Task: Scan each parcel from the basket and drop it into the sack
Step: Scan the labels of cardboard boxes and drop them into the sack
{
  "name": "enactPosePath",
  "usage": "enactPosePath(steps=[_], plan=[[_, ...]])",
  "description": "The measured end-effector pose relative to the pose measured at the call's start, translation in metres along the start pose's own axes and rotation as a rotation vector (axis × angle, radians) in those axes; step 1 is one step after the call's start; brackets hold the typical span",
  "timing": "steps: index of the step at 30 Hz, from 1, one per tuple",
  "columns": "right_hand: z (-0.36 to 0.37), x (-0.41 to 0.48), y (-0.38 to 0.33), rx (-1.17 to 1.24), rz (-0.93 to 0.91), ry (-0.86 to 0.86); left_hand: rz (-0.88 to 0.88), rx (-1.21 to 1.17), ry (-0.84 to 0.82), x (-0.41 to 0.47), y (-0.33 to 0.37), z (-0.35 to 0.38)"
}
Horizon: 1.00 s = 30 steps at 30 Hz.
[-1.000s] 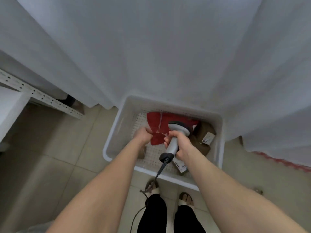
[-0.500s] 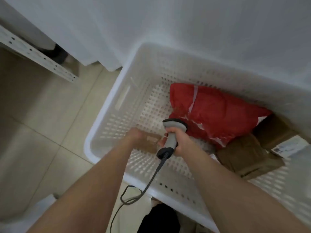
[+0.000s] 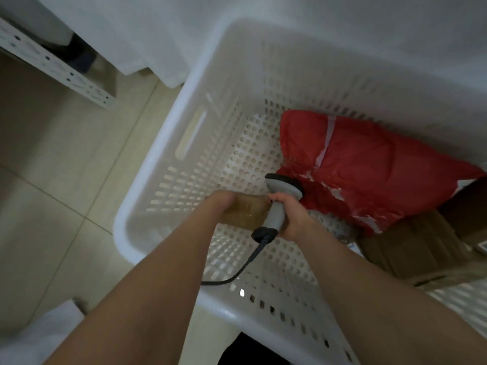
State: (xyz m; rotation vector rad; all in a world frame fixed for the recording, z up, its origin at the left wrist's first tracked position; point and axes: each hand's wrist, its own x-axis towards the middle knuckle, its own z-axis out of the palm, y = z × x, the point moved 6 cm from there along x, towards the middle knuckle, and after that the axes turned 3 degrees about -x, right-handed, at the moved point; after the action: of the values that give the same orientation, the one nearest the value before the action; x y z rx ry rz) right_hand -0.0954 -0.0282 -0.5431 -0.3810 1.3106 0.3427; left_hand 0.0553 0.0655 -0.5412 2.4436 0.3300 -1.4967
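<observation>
The small brown parcel (image 3: 247, 213) lies on the floor of the basket (image 3: 147, 196), between the hands. Its long axis runs from hand to hand. The left hand (image 3: 220, 201) curls over its left end. The right hand (image 3: 291, 219) is wrapped round the scanner (image 3: 282, 191). The parcel probably handles light and stiff; grip across its short ends.

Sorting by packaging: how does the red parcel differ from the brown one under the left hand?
The red parcel is a soft, crumpled bag; the brown parcel looks like a rigid box. The red parcel is larger and unheld; the brown parcel is smaller, gripped by the left hand. Both lie in the basket.
</observation>
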Motion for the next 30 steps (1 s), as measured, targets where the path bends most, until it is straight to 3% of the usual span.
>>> enactPosePath(steps=[8,15,23,30], plan=[[-0.026,-0.128,-0.04,0.167,-0.216,0.099,0.045,-0.501,0.081,-0.125,0.032,-0.034],[-0.013,-0.281,-0.056,0.236,-0.338,0.165,0.231,-0.553,0.138,-0.274,0.07,-0.104],[0.014,-0.48,-0.061,0.282,-0.435,0.099,0.376,-0.697,0.15,-0.468,0.1,-0.18],[0.029,-0.621,-0.058,0.34,-0.524,0.049,0.573,-0.693,0.023,-0.611,0.105,-0.232]])
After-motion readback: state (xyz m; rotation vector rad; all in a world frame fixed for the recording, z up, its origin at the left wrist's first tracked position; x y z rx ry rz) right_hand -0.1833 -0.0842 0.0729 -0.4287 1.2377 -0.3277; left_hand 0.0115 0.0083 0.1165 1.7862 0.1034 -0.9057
